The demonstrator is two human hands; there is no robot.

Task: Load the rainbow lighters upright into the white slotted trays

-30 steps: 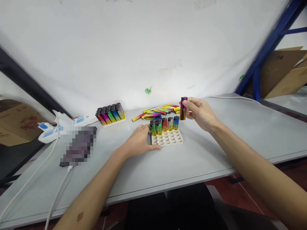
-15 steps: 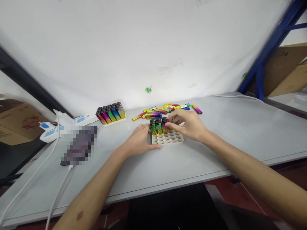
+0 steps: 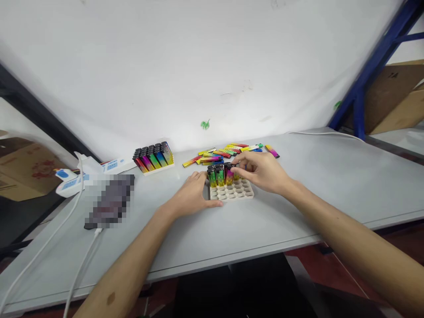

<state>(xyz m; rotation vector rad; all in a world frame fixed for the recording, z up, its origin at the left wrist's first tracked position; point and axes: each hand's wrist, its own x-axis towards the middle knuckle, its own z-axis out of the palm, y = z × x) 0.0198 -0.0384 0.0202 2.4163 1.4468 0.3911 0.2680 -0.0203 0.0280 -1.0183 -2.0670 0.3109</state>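
I see my right hand (image 3: 265,174) over the back row of the tray (image 3: 232,191), w/ its fingers (image 3: 239,164) curled down on the top of a lighter (image 3: 236,172). The fingers look pinched on that lighter's black cap, but my hand hides most of it, so I can't be sure how tight the grip is. The lighter stands up straight, long way pointing up & down, in a hole at the far side of the tray. It sits right under the fingertips, on the thumb side of my hand, so this hand is the near one.

Next to it stand more lighters (image 3: 219,175) in the same row, caps up, touching side by side. The holes nearer to me are bare.

My left hand (image 3: 194,193) lies flat on the counter (image 3: 298,212), palm down, fingers spread a bit & holding nothing. Its thumb side touches the left edge of the tray.

My right arm comes in from the lower right, wrist low, knuckles up. My left arm comes in from the lower left.

Behind the tray lies a loose pile of lighters (image 3: 228,152), flat on the counter, long way going left to right. A full tray (image 3: 153,158) sits further left, well apart.
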